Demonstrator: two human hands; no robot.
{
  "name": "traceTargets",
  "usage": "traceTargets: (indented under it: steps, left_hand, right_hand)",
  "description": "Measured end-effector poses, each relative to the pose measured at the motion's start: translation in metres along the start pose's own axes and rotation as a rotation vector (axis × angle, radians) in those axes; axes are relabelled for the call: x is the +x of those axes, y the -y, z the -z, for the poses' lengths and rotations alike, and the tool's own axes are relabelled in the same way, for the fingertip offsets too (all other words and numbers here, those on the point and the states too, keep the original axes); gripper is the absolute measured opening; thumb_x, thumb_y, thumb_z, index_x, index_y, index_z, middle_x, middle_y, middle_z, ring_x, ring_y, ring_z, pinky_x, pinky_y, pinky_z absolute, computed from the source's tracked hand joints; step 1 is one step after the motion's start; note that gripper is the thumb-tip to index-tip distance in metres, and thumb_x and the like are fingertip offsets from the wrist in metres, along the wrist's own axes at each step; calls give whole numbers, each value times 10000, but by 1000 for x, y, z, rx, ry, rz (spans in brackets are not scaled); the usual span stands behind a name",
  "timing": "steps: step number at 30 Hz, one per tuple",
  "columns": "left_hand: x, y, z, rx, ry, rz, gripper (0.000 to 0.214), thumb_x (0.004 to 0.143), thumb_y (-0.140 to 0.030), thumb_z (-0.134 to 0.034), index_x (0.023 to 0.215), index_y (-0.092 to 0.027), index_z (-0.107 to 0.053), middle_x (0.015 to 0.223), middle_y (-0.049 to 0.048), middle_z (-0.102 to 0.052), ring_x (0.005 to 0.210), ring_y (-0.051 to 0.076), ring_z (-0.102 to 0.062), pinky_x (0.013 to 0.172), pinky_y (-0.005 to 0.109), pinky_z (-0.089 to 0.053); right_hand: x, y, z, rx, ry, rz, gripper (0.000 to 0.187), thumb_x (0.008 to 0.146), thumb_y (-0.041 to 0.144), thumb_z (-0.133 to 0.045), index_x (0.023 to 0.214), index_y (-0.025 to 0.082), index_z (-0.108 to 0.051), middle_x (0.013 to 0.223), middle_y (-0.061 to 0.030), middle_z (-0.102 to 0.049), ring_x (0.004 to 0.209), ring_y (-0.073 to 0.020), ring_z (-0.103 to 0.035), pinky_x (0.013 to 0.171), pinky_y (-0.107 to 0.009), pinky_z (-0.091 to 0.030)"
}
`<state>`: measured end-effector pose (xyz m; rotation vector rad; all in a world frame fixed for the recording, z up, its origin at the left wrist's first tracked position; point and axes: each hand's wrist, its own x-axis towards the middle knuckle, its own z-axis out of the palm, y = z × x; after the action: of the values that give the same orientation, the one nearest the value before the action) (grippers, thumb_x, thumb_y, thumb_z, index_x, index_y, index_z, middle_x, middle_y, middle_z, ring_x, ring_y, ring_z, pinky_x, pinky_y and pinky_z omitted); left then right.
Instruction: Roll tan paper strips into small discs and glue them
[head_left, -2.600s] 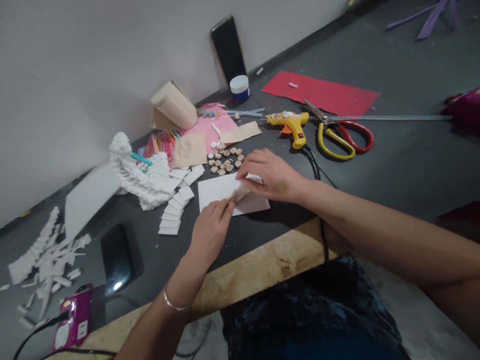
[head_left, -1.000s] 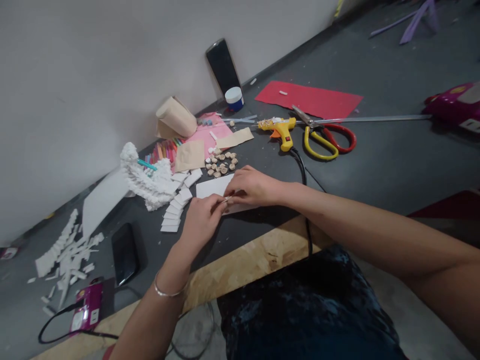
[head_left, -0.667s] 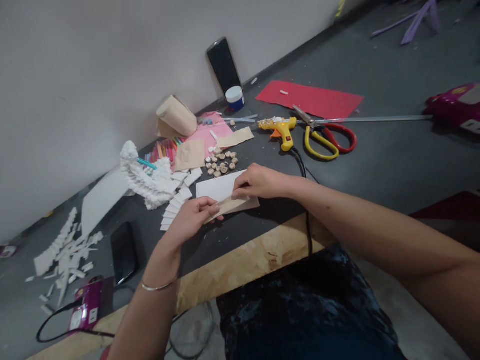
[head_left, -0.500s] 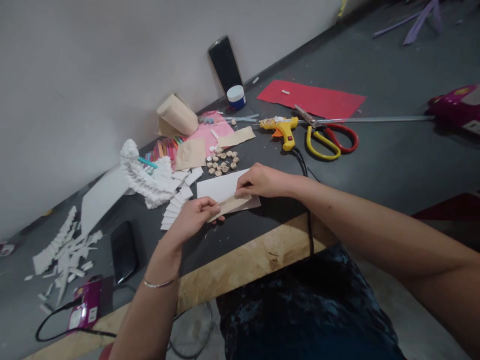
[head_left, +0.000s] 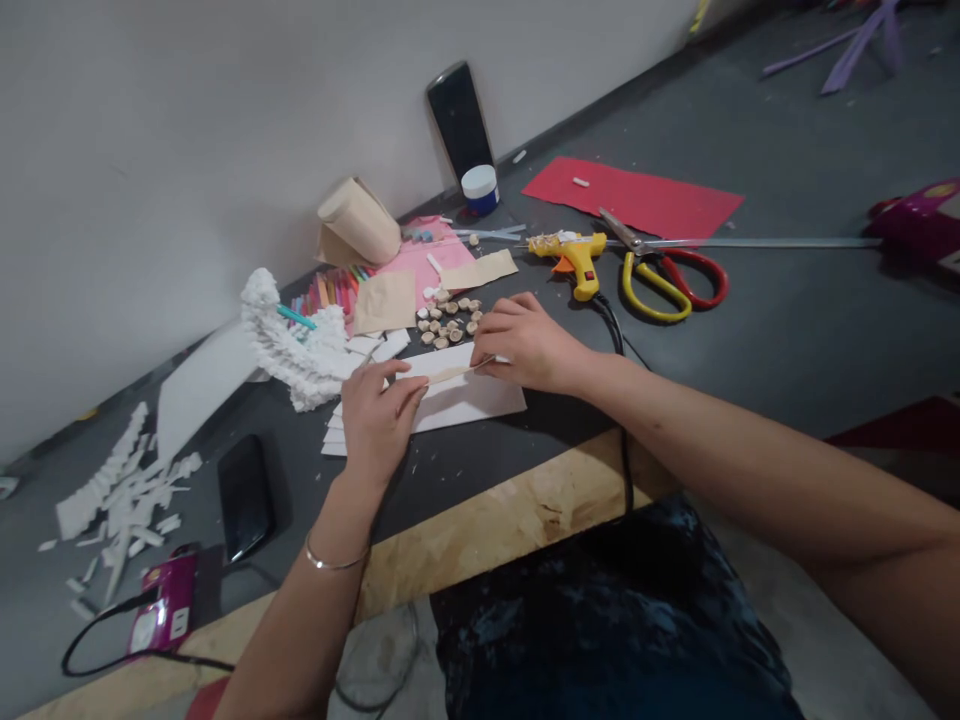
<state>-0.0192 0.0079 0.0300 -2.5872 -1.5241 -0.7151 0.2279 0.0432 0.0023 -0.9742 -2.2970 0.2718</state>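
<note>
A narrow strip of tan paper is stretched between my two hands, seen nearly edge-on. My left hand pinches its left end between thumb and fingers. At the other end, my right hand grips it with bent fingers. Beneath the strip a white sheet of card lies on the dark table. Several small white card pieces fan out beside my left hand. Just beyond my right hand is a cluster of small brown round caps.
Behind the hands lie a yellow glue gun, scissors, red paper, a tan paper roll and a blue-white jar. At left are a white textured piece, white scraps and a black phone.
Both hands have raised the tan paper strip slightly and tilted it from a flat face to nearly edge-on. More of the white card shows below it. The view has shifted a little.
</note>
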Motion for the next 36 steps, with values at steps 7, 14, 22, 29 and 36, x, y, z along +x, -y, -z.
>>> traceTargets:
  steps: [7, 14, 22, 29, 36]
  left_hand:
    - [-26, 12, -12, 313, 59, -356, 175, 914, -219, -559, 1032, -258, -683, 870, 41, -689, 849, 196, -557, 773, 344, -359]
    - [-39, 17, -9, 251, 120, -256, 172, 920, -231, -543, 1039, -234, -668, 884, 65, -680, 879, 211, -571, 777, 361, -372]
    - [-40, 9, -9, 223, 158, -193, 173, 931, -244, -515, 1009, -220, -667, 882, 77, -669, 872, 221, -570, 754, 370, -375]
    - [-39, 5, -11, 208, 153, -220, 161, 925, -223, -528, 1012, -215, -662, 887, 65, -672, 864, 215, -559, 750, 363, -376]
    - [-42, 5, -9, 161, 184, -174, 171, 934, -241, -519, 1006, -225, -674, 889, 64, -678, 871, 206, -576, 742, 360, -377]
  right_hand:
    - [-1, -1, 2, -77, 231, 98, 146, 899, 251, -587, 897, 223, -730, 888, -57, -687, 887, -218, -477, 744, -340, -269]
    - [-3, -6, 7, -31, 283, 76, 139, 886, 206, -578, 886, 226, -715, 838, -34, -678, 877, -210, -493, 775, -326, -308]
    - [-6, 0, 1, 32, 224, 68, 339, 792, 316, -691, 1122, 247, -656, 1089, -80, -625, 966, -243, -507, 822, -354, -331]
    - [-6, 5, -10, -29, 221, 104, 146, 896, 250, -568, 921, 223, -708, 910, -60, -657, 900, -218, -496, 756, -329, -300]
    - [-7, 0, -4, -17, 289, 118, 182, 912, 296, -555, 900, 220, -720, 851, -59, -682, 868, -205, -533, 755, -320, -289]
